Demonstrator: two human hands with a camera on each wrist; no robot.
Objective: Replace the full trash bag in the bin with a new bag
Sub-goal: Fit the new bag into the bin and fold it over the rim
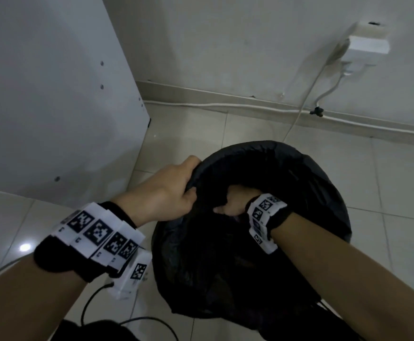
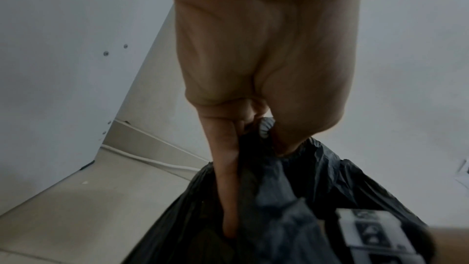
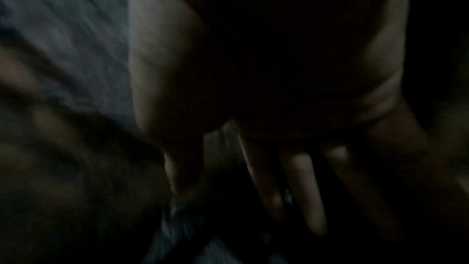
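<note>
The black trash bag (image 1: 262,217) is sitting on the tiled floor (image 1: 385,180) at the lower centre of the head view, its mouth gathered and partly open. The bin itself cannot be made out under the plastic.

The left hand (image 1: 169,190) is gripping the bag's rim at the 10 o'clock side of the mouth, with its fingers curled round a bunched fold; the left wrist view is showing the fingers (image 2: 225,178) and thumb pinching the crumpled black plastic (image 2: 291,188). The right hand (image 1: 233,203) is reaching into the mouth near its centre and is closing on an inner fold of the bag. The right wrist view is dark and blurred; only the fingers (image 3: 307,188) pointing down against dark plastic can be told. Both wrists are wearing bands with black-and-white square markers (image 1: 97,232).

Surroundings: a white cabinet panel (image 1: 48,94) is standing at 9 to 11 o'clock of the bag, close beside the left hand. A white wall (image 1: 225,40) is running behind the bag at 12 o'clock, with a baseboard and a white cable (image 1: 201,104) along its foot. A white power adapter (image 1: 363,48) is plugged in on the wall at 1 o'clock, and its cord is dropping to the floor just behind the bag. A black cable (image 1: 95,299) is lying on the floor at 7 o'clock.
</note>
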